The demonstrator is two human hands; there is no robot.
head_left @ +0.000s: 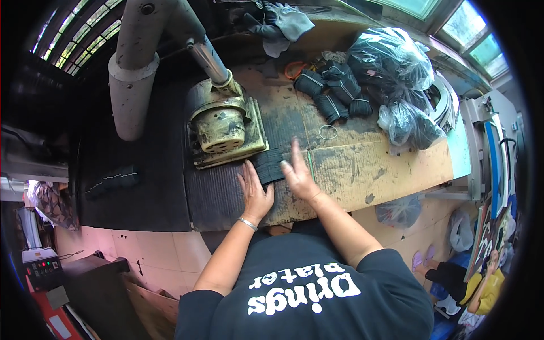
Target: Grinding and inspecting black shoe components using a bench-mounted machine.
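Observation:
A flat bundle of thin black cord-like strips (268, 164) lies on the worktable, against the base of a yellowish motor-like machine (224, 126). My left hand (256, 195) rests at the bundle's near left edge, fingers stretched forward. On the other side my right hand (300, 174) is held on edge beside the strips, its fingers straight and the thumb apart. Neither hand is wrapped around anything. Whether the right palm presses on the bundle I cannot tell. Farther right, several black tied bundles (336, 90) are heaped, and a thin pale ring (328, 132) lies in front of them.
Stuffed clear plastic bags (391, 62) stand at the back right, near the windows. Grey work gloves (283, 25) lie at the back. A thick grey pipe (133, 85) hangs over the left side, where a dark bundle (116, 180) lies. Another person (481, 292) sits at lower right.

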